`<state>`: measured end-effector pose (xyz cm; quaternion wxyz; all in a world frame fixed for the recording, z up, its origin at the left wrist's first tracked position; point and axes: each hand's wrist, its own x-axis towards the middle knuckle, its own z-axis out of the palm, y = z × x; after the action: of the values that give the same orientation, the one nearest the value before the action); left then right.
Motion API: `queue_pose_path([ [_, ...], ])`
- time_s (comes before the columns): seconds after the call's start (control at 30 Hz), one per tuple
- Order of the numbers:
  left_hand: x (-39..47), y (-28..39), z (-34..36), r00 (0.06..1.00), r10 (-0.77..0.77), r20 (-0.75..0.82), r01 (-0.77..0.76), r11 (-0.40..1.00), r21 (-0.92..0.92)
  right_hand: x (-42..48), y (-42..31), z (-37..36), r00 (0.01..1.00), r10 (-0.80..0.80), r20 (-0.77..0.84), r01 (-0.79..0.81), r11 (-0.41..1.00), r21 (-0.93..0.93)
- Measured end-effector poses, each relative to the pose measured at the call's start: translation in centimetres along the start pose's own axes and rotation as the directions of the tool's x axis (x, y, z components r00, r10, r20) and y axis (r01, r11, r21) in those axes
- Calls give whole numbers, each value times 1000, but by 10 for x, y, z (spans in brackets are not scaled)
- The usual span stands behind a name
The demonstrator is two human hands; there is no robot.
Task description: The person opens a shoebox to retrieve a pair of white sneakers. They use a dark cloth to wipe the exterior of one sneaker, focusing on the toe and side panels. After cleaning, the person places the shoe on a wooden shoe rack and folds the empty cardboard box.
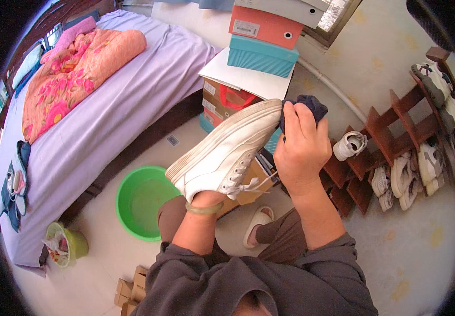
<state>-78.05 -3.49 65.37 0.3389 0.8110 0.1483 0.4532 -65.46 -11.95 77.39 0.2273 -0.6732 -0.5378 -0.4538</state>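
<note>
A white lace-up sneaker point(219, 152) is raised in front of me, tilted with its toe up to the right. My left hand point(208, 197) is pushed inside the shoe and carries it; the fingers are hidden, and a bangle circles the wrist. Scuffs and brownish dirt mark the pale sole edge. In my right hand point(304, 146) a dark navy cloth point(313, 108) is bunched, pressed against the toe of the shoe. White laces point(253, 186) hang loose near the shoe's opening.
A green basin point(142, 235) stands on the floor left of my knees. Shoe boxes point(263, 55) are stacked on a white-topped surface ahead. At right is a brown shoe rack point(381, 126) with several shoes. A bed point(164, 79) and a waste bin point(78, 243) are at left.
</note>
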Motion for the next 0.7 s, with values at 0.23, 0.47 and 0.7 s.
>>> queue_pose_path([
  [0.23, -5, -8, 6, 999, -34, 19, 37, 973, -229, -7, 2, 8, 999, -28, -22, 26, 997, -66],
  [0.47, -6, -33, 30, 998, -54, 15, 55, 993, -101, -27, -16, 8, 996, -86, 9, 86, 995, -58],
  [0.7, -23, -53, 83, 870, 275, -409, 26, 803, 596, -44, -44, -3, 909, -415, -23, 413, 897, 158],
])
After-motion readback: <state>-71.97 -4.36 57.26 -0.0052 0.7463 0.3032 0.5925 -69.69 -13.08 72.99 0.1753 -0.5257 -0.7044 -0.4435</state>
